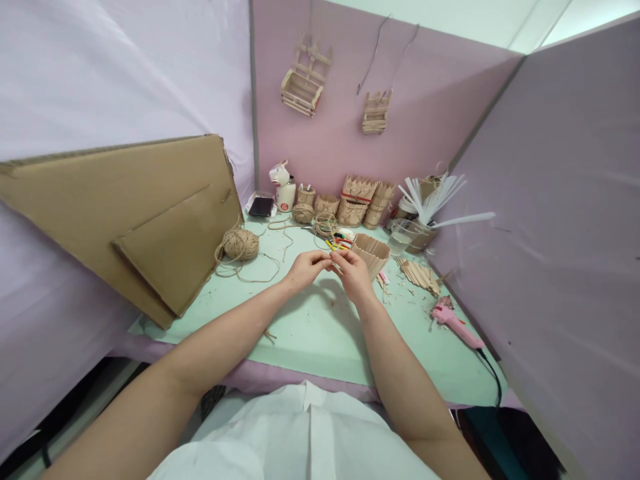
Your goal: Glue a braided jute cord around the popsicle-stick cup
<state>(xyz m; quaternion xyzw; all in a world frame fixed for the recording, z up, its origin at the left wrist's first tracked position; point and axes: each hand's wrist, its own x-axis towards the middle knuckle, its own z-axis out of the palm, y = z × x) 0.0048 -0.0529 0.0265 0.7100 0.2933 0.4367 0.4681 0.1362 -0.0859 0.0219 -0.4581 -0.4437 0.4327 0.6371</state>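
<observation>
Cardboard pieces (165,220) stand along the left side. A dark phone (261,207) lies at the back near a white bottle (285,195). Two small wooden racks (375,125) hang against the pink wall (425,87).

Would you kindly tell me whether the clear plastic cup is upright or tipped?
Upright; the clear plastic cup shows its open rim above its base.

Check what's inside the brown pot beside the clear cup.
White sticks rise out of the brown pot. Their lower ends, and anything else down inside, are hidden by its wall.
</observation>
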